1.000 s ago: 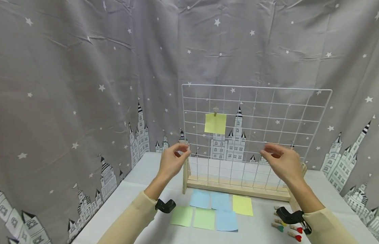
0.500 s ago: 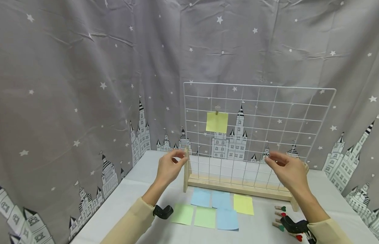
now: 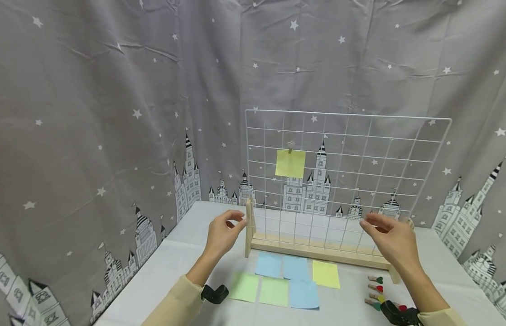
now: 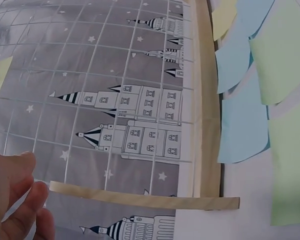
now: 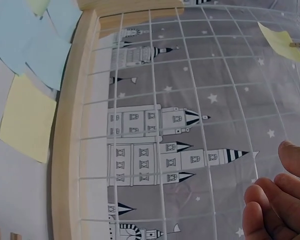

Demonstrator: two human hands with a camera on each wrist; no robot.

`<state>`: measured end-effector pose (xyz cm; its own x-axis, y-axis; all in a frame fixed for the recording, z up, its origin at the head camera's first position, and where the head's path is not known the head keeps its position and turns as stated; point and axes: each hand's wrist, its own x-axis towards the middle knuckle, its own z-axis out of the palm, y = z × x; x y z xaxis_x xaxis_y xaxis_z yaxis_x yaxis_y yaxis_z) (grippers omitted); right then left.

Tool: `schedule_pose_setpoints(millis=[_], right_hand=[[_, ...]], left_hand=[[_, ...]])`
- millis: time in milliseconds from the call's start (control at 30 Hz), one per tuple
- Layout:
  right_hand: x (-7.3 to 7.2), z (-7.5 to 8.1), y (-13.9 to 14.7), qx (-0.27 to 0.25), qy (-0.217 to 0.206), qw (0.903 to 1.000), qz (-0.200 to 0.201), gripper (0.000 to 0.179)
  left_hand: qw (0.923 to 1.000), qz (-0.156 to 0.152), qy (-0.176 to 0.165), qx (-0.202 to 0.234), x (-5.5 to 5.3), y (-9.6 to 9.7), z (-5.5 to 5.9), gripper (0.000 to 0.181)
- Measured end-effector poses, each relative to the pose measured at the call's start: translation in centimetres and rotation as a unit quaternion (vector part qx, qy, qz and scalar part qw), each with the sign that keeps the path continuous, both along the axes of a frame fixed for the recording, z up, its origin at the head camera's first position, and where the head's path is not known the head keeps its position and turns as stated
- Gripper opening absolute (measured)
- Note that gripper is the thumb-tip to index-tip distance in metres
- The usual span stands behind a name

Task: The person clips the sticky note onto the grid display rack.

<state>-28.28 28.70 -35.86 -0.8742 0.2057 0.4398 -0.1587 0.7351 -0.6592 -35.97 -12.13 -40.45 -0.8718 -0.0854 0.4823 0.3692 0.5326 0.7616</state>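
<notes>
My left hand (image 3: 223, 233) hovers by the left wooden post (image 3: 249, 228) of a white wire grid panel (image 3: 346, 115), fingers loosely curled with nothing in them. On the other side my right hand (image 3: 395, 240) hangs in front of the grid's lower right part, likewise bent loosely and holding nothing. A yellow sticky note (image 3: 291, 165) hangs at the grid's upper left from a small clothespin (image 3: 291, 148). In the left wrist view the left thumb and fingertips (image 4: 37, 192) show near the post; the right wrist view shows the right fingers (image 5: 257, 200) before the wires.
Before the wooden base (image 3: 318, 253) lie blue notes (image 3: 304, 294), green notes (image 3: 274, 291) and a yellow note (image 3: 326, 274) on the white table (image 3: 183, 235). Several clothespins with coloured hearts (image 3: 376, 288) lie by the right forearm. A grey star-and-castle curtain (image 3: 114, 113) hangs behind.
Both hands have drawn down and outward, the left to the left and the right to the right. The grid, its hanging note and the notes on the table stay put; the view shifted slightly.
</notes>
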Motion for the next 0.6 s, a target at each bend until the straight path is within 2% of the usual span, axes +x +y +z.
schedule_pose_setpoints(millis=[367, 600], right_hand=[[0.4, -1.4, 1.0, -0.012, -0.026, 0.9995, -0.014, 0.054], [0.7, -2.3, 1.2, -0.03, -0.056, 0.9976, -0.029, 0.053]], left_hand=[[0.9998, 0.001, -0.018, 0.011, 0.2, -0.2, -1.9, 0.017], [0.9996, -0.002, -0.027, 0.006, 0.5, -0.4, -3.0, 0.018]])
